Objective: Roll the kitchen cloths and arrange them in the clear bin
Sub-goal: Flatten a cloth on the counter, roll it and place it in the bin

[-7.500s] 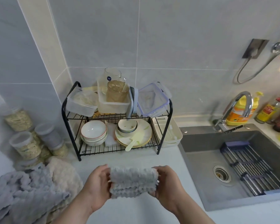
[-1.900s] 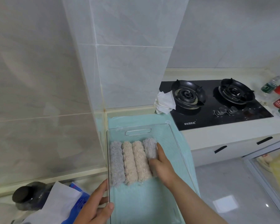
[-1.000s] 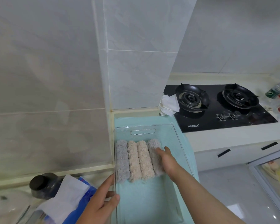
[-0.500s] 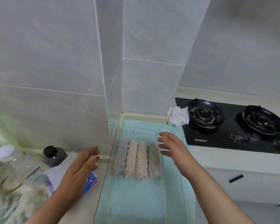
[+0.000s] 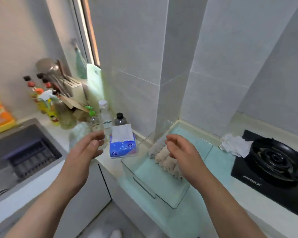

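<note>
The clear bin sits on a pale green mat on the counter beside the tiled wall column. Several rolled cloths, grey and beige, lie side by side inside it near its far end. My right hand hovers above the rolls, empty, fingers loosely curled and apart, hiding part of them. My left hand is raised over the counter edge to the left of the bin, fingers spread, holding nothing.
A blue tissue pack lies left of the bin. Bottles and a knife block stand behind it. The grey sink is at the left. A black gas hob with a white rag is at the right.
Both hands let go of the bin and the last roll and lifted away. The view swung left, bringing the sink and bottles into sight.
</note>
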Demonstrator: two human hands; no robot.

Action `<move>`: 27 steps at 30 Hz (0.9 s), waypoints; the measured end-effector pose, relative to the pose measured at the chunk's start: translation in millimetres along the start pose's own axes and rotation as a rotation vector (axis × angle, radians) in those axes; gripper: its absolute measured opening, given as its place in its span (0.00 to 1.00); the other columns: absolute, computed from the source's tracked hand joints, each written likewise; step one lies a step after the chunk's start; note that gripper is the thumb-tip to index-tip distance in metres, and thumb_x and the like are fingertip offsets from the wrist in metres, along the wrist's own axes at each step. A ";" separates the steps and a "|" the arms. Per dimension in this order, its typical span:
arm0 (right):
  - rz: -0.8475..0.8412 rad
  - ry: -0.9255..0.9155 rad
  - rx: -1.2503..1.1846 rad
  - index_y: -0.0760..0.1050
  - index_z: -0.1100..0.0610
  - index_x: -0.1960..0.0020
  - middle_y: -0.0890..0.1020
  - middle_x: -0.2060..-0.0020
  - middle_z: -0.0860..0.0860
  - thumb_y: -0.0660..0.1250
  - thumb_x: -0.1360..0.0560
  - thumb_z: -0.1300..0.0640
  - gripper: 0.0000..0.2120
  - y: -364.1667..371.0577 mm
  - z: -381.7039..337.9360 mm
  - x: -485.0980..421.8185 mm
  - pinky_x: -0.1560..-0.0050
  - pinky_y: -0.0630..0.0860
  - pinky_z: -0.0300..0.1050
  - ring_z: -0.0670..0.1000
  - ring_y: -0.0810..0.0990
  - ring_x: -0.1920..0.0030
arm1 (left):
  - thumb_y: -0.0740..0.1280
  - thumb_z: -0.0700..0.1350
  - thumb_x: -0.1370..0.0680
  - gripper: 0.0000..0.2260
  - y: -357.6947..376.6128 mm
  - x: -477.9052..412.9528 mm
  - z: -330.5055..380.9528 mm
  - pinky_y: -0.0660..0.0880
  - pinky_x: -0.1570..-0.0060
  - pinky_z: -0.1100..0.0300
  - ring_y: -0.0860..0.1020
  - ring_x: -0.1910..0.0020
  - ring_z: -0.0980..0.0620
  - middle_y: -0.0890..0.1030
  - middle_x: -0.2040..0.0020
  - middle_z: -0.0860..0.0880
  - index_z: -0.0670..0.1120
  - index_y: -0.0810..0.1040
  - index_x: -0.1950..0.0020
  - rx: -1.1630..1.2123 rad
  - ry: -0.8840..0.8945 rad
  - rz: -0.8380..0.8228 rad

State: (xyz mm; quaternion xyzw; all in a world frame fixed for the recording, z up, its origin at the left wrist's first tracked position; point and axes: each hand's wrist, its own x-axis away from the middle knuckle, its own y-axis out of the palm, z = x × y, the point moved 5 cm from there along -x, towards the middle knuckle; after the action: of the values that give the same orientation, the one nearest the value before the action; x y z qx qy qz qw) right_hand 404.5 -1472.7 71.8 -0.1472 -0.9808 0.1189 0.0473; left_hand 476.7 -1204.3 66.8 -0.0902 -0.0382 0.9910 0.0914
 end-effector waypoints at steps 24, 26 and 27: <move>-1.007 -0.511 0.161 0.67 0.44 0.30 0.73 0.35 0.40 0.63 0.21 0.53 0.20 459.7 -144.7 301.9 0.39 0.68 0.39 0.37 0.72 0.39 | 0.64 0.64 0.36 0.27 -417.9 510.0 72.2 0.76 0.41 0.55 0.78 0.41 0.58 0.82 0.45 0.56 0.50 0.79 0.43 -0.181 -0.096 1.133; -1.055 -0.525 0.151 0.67 0.44 0.30 0.73 0.35 0.40 0.63 0.21 0.52 0.20 498.5 -152.2 336.1 0.39 0.68 0.39 0.37 0.72 0.40 | 0.64 0.63 0.37 0.27 -448.4 548.0 80.2 0.75 0.41 0.55 0.78 0.42 0.59 0.82 0.44 0.54 0.50 0.79 0.44 -0.193 -0.097 1.194; -1.075 -0.521 0.134 0.68 0.44 0.31 0.73 0.36 0.40 0.63 0.21 0.52 0.19 516.9 -155.9 351.9 0.39 0.68 0.39 0.37 0.72 0.40 | 0.65 0.62 0.37 0.26 -461.2 563.7 84.0 0.74 0.40 0.53 0.78 0.42 0.59 0.81 0.43 0.53 0.50 0.79 0.44 -0.197 -0.095 1.218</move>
State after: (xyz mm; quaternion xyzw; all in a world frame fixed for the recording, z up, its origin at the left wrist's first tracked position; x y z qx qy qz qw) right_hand 232.7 -853.1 115.2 0.4068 -0.8874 0.1719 -0.1322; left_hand -3.7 -651.2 94.9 -0.0595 -0.0751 0.8600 -0.5013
